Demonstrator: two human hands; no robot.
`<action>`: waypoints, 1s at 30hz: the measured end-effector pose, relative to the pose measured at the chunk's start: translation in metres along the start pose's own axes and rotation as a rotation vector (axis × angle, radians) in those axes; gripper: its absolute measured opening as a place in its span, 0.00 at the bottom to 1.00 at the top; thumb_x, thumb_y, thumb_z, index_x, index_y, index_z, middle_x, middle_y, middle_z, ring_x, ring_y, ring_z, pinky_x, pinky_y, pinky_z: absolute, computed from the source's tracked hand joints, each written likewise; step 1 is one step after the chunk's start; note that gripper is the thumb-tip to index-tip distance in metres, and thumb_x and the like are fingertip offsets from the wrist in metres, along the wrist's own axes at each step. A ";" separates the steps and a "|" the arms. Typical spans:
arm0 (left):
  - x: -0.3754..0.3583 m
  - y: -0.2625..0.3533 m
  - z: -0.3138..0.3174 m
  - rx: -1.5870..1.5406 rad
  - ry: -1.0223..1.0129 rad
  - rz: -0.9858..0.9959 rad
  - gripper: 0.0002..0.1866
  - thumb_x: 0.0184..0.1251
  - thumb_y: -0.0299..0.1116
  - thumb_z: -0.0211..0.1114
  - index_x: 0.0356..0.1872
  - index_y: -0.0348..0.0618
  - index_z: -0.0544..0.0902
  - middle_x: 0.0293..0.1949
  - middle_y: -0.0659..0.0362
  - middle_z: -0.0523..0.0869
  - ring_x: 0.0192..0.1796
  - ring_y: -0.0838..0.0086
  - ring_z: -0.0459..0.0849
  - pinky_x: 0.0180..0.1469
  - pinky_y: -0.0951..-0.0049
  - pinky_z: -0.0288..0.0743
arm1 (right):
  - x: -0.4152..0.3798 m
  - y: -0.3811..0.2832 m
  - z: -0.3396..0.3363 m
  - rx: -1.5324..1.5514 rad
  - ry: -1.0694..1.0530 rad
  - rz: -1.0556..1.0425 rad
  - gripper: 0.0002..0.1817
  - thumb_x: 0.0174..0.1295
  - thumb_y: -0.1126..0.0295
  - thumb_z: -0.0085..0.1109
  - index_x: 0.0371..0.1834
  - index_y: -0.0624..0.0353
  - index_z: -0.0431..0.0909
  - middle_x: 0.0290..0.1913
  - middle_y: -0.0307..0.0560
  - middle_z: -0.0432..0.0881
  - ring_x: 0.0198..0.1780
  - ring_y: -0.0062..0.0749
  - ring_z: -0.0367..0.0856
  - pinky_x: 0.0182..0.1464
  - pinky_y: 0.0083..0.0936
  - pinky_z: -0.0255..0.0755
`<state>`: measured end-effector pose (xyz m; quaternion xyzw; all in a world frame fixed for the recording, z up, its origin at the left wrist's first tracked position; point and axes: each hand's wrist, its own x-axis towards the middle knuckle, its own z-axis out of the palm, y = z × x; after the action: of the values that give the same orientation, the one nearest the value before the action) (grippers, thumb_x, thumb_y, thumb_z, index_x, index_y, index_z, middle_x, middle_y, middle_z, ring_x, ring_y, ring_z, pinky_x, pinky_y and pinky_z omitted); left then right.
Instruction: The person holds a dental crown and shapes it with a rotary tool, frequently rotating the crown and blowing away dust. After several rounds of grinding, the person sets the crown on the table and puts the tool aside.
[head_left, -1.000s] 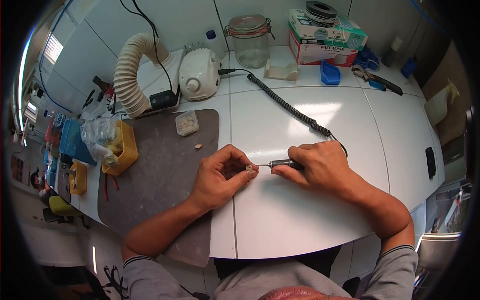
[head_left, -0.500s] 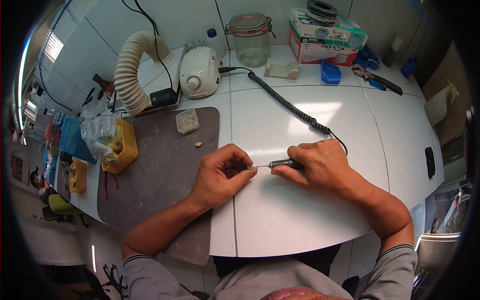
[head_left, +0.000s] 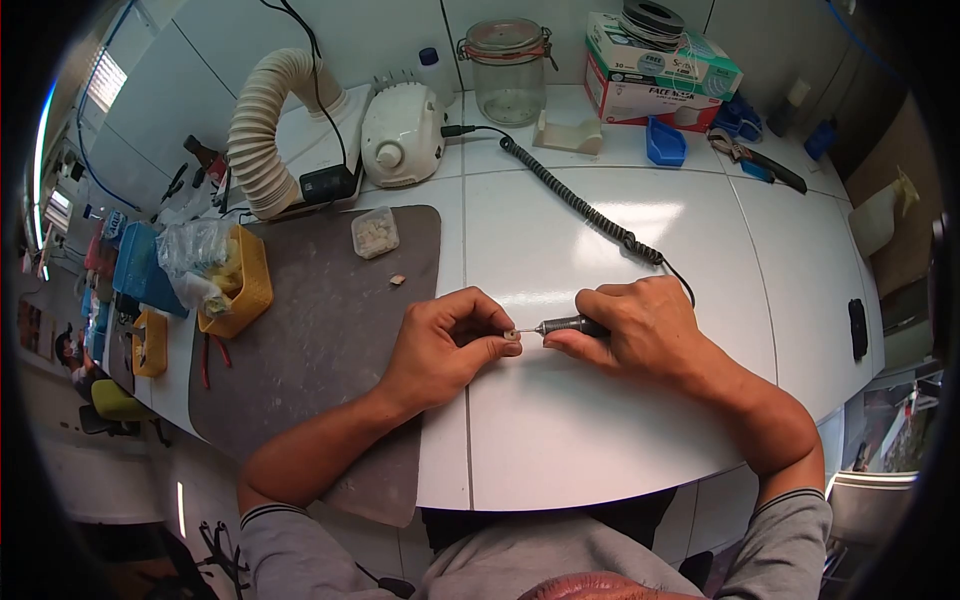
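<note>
Between thumb and fingertips, my left hand pinches a small pale piece, too small to name more exactly. My right hand is wrapped round a dark rotary tool handpiece. Its thin metal bit points left, with the tip right at the small piece. From the handpiece a coiled black cord runs back to a white control unit. Both hands are over the white tabletop, the left one close to the edge of a grey mat.
On the mat are a clear tub of pale pieces and one loose chip. A yellow basket and red-handled pliers sit left. Behind stand a ribbed hose, a glass jar and mask boxes.
The small piece has turned in my left fingertips and shows more of its face. My right hand and the handpiece stay almost where they were. The camera view has shifted slightly.
</note>
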<state>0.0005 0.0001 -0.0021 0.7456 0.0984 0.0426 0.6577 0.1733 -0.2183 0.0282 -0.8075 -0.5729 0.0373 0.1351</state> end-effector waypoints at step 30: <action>0.001 0.001 -0.001 0.022 -0.019 -0.023 0.06 0.76 0.16 0.75 0.47 0.34 0.86 0.45 0.57 0.94 0.52 0.75 0.95 0.61 0.73 0.90 | 0.002 0.004 0.002 -0.007 0.010 -0.040 0.39 0.77 0.29 0.60 0.27 0.57 0.88 0.22 0.46 0.87 0.21 0.45 0.86 0.25 0.43 0.75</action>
<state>0.0017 0.0012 -0.0008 0.7520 0.1010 0.0268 0.6509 0.1777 -0.2175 0.0255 -0.7967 -0.5883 0.0286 0.1359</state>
